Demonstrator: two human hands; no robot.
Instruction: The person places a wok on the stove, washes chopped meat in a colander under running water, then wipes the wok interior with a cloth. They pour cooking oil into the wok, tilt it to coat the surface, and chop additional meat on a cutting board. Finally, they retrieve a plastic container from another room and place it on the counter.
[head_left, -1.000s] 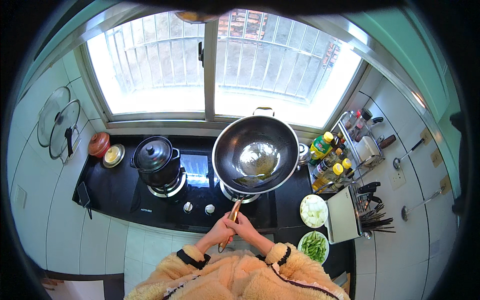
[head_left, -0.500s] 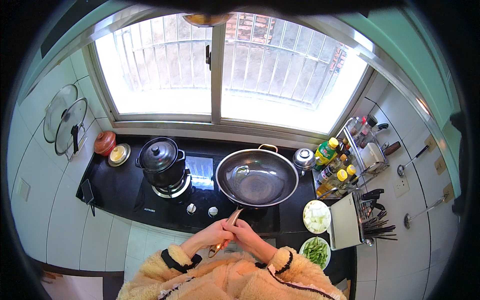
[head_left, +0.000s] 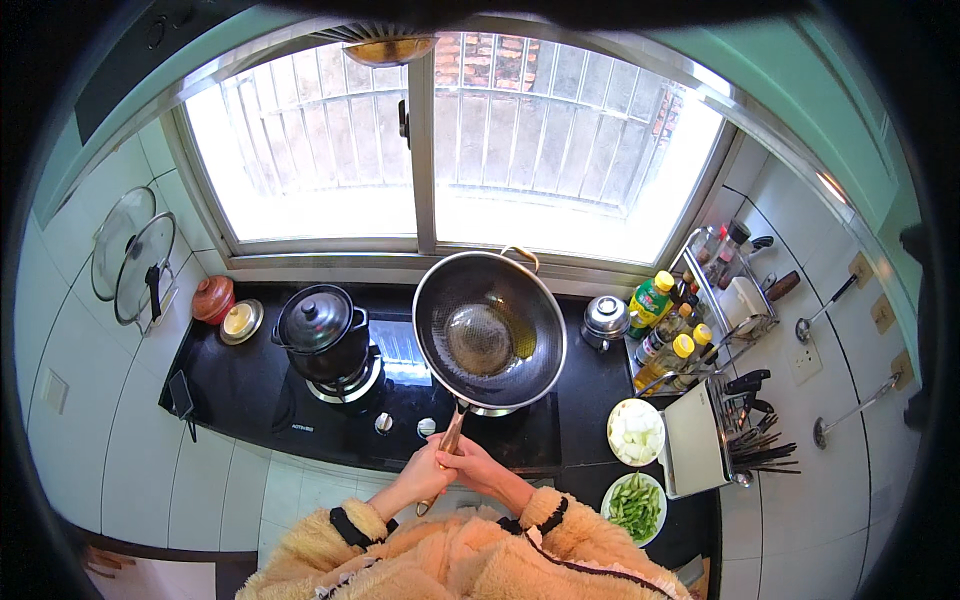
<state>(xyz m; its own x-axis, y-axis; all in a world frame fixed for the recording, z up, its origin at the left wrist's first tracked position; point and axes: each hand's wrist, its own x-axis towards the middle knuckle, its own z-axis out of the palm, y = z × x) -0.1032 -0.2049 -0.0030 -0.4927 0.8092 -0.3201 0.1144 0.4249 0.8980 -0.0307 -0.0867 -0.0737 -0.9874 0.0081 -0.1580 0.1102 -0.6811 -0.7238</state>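
Observation:
A dark wok [head_left: 448, 300] with a textured inside and a copper-coloured handle is lifted and tilted above the right burner [head_left: 492, 411]. Some yellowish oil [head_left: 523, 343] shows at the right side of its inner wall. My left hand [head_left: 420, 474] is wrapped round the handle, and my right hand [head_left: 482, 470] grips it from the other side, close against the left. Left of the wok, a black lidded pot [head_left: 322, 330] stands on the other burner.
To the right are a plate of white chopped pieces [head_left: 636, 432], a plate of cut green vegetables [head_left: 635, 506], a knife block [head_left: 693, 440], sauce bottles [head_left: 652, 302] and a steel lidded pot [head_left: 606, 318]. Far left sits a red-brown jar [head_left: 212, 300]. A window [head_left: 560, 140] closes the back.
Both hands have raised and tilted the wok, which has moved up and slightly left. The burner edge under it now shows, and oil is visible at its right side.

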